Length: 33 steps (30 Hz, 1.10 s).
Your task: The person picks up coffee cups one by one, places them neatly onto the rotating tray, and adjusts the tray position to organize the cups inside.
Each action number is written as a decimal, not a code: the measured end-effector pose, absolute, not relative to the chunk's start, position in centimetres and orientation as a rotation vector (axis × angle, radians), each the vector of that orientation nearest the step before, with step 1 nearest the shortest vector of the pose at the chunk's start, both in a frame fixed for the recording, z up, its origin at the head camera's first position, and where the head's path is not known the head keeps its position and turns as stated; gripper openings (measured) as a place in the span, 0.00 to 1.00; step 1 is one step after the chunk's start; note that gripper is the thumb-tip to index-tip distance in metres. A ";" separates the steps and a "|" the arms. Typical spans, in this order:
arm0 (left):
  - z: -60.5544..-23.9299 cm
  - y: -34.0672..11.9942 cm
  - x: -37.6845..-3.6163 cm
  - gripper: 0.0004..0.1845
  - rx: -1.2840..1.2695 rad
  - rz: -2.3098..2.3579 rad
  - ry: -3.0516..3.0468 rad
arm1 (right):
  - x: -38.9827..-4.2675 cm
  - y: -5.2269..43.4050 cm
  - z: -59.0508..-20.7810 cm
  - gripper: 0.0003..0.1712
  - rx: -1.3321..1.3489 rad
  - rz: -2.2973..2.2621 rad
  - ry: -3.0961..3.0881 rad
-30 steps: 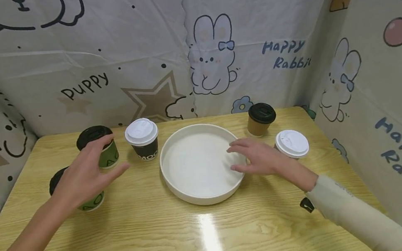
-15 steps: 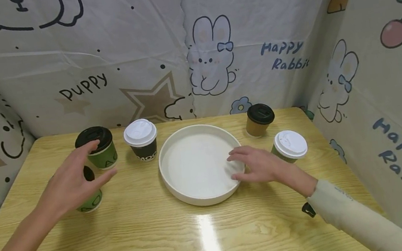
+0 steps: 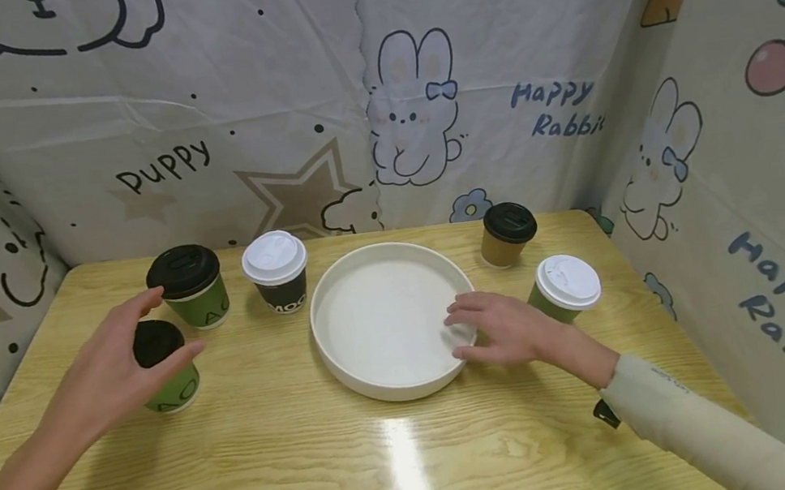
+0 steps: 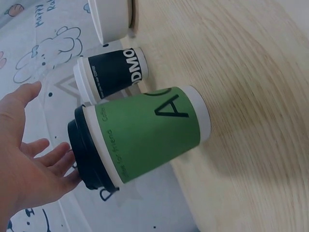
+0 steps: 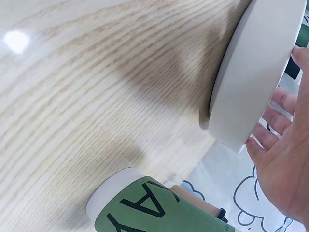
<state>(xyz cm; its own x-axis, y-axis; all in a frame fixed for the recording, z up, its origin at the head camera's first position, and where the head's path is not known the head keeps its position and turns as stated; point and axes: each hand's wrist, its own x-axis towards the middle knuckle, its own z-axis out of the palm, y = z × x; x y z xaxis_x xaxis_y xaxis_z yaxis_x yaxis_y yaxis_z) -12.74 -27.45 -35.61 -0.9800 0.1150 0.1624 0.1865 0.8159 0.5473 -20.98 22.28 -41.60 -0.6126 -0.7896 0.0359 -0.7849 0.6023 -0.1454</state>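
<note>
Two green paper cups with black lids stand on the left of the table: a front cup point(image 3: 179, 385) and a rear cup point(image 3: 201, 305). My left hand point(image 3: 102, 370) hovers around the front cup's lid, thumb and fingers spread apart, partly covering it. In the left wrist view its fingers lie beside a black lid point(image 4: 87, 150); whether they touch it I cannot tell. Over the right rim of a round white tray point(image 3: 387, 319) is my right hand point(image 3: 502, 330), fingers loosely bent and gripping nothing. The right wrist view shows its fingertips close to the tray's rim point(image 5: 260, 72).
A black cup with a white lid point(image 3: 278, 271) stands left of the tray. To its right are a small brown cup with a black lid point(image 3: 506, 235) and a green cup with a white lid point(image 3: 565, 287). Patterned cloth point(image 3: 311, 59) walls the table's back and sides.
My left hand has drawn back toward the left and front, from beside the rear green cup to the front one. My right hand has shifted slightly down at the tray's rim.
</note>
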 end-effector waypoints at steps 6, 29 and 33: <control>-35.9 -28.4 -12.6 0.54 -0.238 -0.889 -2.863 | -20.8 22.4 -41.7 0.29 -1.382 -0.211 2.755; -38.0 -32.5 -11.2 0.58 -0.040 -0.928 -2.834 | -20.6 22.5 -42.5 0.31 -1.420 -0.161 2.710; -38.6 -32.7 -11.0 0.59 -0.080 -1.020 -2.784 | -20.6 22.3 -42.7 0.29 -1.461 -0.152 2.721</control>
